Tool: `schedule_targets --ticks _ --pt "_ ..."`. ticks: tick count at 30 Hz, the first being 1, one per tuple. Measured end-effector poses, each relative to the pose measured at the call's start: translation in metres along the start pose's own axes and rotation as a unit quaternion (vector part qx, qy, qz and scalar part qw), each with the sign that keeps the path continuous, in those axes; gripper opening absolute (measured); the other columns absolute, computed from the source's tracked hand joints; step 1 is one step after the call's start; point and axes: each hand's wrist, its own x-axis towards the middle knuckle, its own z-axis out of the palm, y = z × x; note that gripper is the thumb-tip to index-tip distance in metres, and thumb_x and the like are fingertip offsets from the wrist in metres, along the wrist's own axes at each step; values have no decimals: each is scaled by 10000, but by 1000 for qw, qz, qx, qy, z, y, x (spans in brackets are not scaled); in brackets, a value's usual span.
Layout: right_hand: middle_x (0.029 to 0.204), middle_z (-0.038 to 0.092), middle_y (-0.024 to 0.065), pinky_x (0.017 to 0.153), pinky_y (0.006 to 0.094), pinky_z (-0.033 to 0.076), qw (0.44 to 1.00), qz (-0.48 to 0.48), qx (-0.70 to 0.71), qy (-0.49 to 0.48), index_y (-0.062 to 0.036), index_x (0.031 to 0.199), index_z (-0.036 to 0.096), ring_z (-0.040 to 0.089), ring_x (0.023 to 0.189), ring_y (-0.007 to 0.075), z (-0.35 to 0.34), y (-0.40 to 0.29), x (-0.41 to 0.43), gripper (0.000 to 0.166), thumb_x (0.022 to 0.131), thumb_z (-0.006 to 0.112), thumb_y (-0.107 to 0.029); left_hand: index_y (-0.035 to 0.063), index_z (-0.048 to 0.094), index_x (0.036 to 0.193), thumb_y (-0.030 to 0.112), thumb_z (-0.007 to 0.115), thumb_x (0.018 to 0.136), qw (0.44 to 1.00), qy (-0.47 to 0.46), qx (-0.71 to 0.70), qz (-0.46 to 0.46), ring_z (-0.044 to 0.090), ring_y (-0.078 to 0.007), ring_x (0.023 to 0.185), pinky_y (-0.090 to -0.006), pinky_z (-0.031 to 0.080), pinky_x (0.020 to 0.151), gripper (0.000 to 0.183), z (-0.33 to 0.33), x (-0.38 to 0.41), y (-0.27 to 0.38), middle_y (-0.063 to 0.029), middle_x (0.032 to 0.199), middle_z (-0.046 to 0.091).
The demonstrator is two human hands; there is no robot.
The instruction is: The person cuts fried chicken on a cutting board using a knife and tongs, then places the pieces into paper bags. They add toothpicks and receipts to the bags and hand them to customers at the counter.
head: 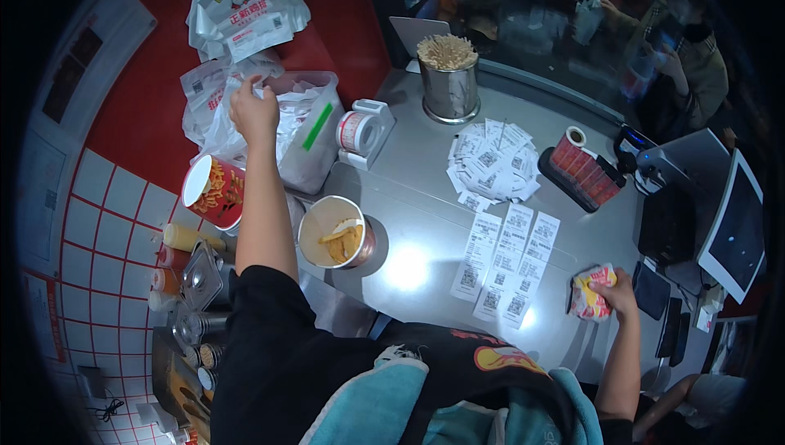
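My left hand (254, 110) reaches over a plastic bin (319, 153) filled with white bags, at the plastic bags (211, 98) beside it; whether its fingers grip one is not clear. At the counter's right side, my right hand (618, 294) holds a wrapped food packet (590, 294) in printed yellow, red and white paper. A paper bucket (306, 248) with fried pieces (342, 244) inside stands on the steel counter, right of my left forearm. Printed paper receipts (490, 261) lie in three strips in the middle, below a round pile of receipts (493, 160).
A steel canister of wooden skewers (451, 86) stands at the back by the window. A tape dispenser (368, 132), a stack of red paper buckets (227, 199) and sauce bottles (184, 236) are at left. At right are a label-roll holder (582, 175), a monitor (736, 230) and another person's arm (665, 405).
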Motion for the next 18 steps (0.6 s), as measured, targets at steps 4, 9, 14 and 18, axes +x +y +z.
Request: schedule_targets --ticks 4,9,14,18 --pt "849 597 104 657 310 518 967 19 246 59 0 985 465 611 729 182 20 27 -46 442 675 750 -133 176 612 1072 281 581 785 955 49 282 -81 503 -266 1082 -530 302 923 307 26 41 -39 -92 1073 595" --pt "861 581 96 663 315 533 908 35 414 60 -34 975 432 615 745 176 27 31 -72 368 718 695 -27 207 641 1015 288 486 818 945 -48 316 -75 538 -282 1040 -530 332 896 263 0 85 -40 -83 1073 602" --pt "867 587 111 660 328 542 900 63 431 24 -61 952 417 625 761 196 16 20 -92 406 683 713 9 15 589 937 145 506 864 970 64 -168 165 624 -209 858 -332 487 702 171 -123 46 30 -111 895 634" --pt "989 590 131 776 382 513 801 44 596 -27 -43 1063 455 612 881 240 24 64 -94 409 726 688 -51 24 537 1007 -9 554 765 837 -49 -436 327 510 -315 1101 -488 321 991 245 -139 -113 114 -170 1140 547"
